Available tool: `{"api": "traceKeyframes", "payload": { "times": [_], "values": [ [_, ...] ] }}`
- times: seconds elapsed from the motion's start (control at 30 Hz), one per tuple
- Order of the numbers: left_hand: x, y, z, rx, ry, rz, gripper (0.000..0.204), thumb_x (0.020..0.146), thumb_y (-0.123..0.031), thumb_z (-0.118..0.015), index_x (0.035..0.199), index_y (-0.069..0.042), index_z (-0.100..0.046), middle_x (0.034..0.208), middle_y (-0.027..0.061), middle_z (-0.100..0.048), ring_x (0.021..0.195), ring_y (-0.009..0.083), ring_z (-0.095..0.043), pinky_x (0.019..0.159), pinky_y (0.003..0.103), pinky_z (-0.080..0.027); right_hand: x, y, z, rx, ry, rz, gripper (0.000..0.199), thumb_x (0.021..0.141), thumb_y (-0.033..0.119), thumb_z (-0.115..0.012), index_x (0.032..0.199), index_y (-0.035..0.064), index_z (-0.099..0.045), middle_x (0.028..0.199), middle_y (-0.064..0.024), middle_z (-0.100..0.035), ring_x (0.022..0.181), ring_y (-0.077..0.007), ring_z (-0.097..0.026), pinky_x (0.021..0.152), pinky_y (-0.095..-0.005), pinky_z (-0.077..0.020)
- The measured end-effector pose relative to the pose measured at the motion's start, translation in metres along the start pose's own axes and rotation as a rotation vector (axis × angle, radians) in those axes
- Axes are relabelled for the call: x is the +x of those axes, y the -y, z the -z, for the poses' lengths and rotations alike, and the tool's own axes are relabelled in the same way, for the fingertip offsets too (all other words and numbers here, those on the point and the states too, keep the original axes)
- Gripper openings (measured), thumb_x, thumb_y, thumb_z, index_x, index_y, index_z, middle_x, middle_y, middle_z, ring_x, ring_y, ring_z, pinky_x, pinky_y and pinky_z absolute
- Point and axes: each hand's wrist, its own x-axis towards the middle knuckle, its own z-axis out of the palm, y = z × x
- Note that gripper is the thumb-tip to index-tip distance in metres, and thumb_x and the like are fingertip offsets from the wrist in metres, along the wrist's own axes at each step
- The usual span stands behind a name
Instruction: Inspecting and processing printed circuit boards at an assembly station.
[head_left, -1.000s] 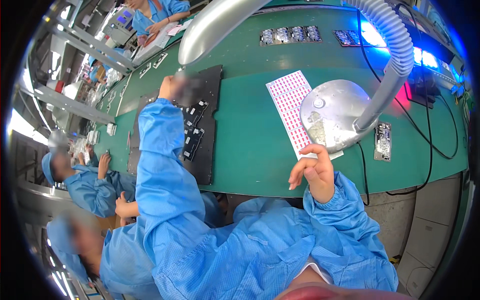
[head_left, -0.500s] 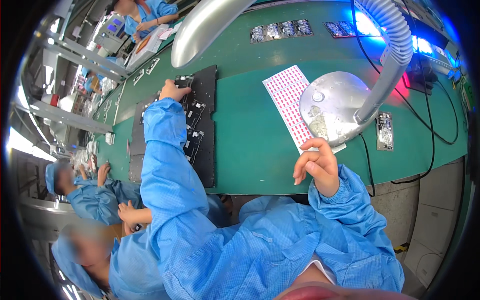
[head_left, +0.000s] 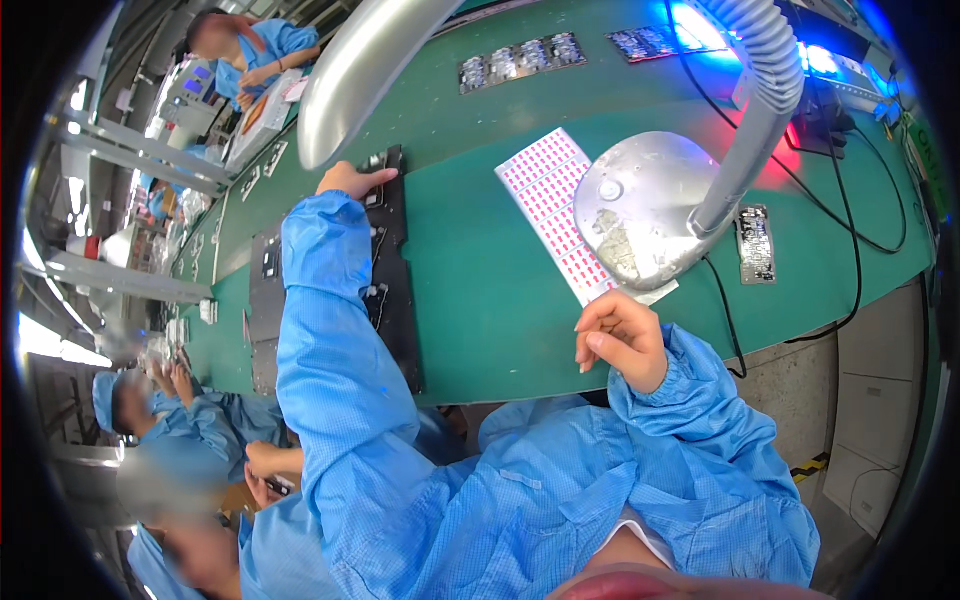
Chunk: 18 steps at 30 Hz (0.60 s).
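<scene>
My left hand (head_left: 352, 181) reaches over the far part of a black tray (head_left: 404, 335) at the left of the bench. Its thumb points right, onto a small dark circuit board (head_left: 378, 190) near the tray's far right corner. The other fingers are mostly hidden, so their grip does not show. More boards lie on the tray, partly covered by my sleeve. My right hand (head_left: 622, 340) hovers at the bench's near edge, fingers loosely bent and nothing visible in them. Just beyond it lies a white sheet of small red labels (head_left: 545, 195), partly under the lamp base (head_left: 640, 190).
The silver lamp's head (head_left: 345, 90) hangs over the tray's far end. A single board (head_left: 756, 244) lies right of the base, near black cables (head_left: 850, 235). A row of boards (head_left: 520, 62) lies at the back. Co-workers in blue sit at the left.
The whole view has shifted, with bench things now further left. My left hand has moved towards the tray's far right corner. My right hand has drawn slightly nearer me, fingers more bent.
</scene>
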Motion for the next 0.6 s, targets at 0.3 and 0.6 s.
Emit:
{"api": "traceKeyframes", "payload": {
  "times": [0.3,0.6],
  "values": [
    [0.061,-0.078,-0.007,-0.112,-0.179,-0.425,0.067,0.068,-0.053,-0.067,0.106,0.002,-0.058,0.107,0.0193,-0.058,0.102,0.0310,-0.055,0.089,0.037,-0.042,-0.002,0.004,0.002,-0.097,-0.041,0.042,0.015,0.084,0.001,-0.048,0.098,-0.0034,-0.046,0.068,-0.0111,-0.058,0.059,-0.0142,-0.056,0.055,-0.0255,-0.0469],
    [0.134,-0.145,-0.044,0.044,-0.233,-0.610,0.096,0.048,-0.046,-0.081,0.128,-0.012,-0.040,0.133,0.0114,-0.037,0.125,0.0311,-0.031,0.101,0.044,-0.030,0.005,-0.008,-0.004,-0.646,0.085,0.209,0.017,0.072,-0.003,-0.059,0.088,0.0023,-0.057,0.060,-0.0075,-0.060,0.049,-0.0159,-0.058,0.046,-0.0257,-0.0455]
  ]
}}
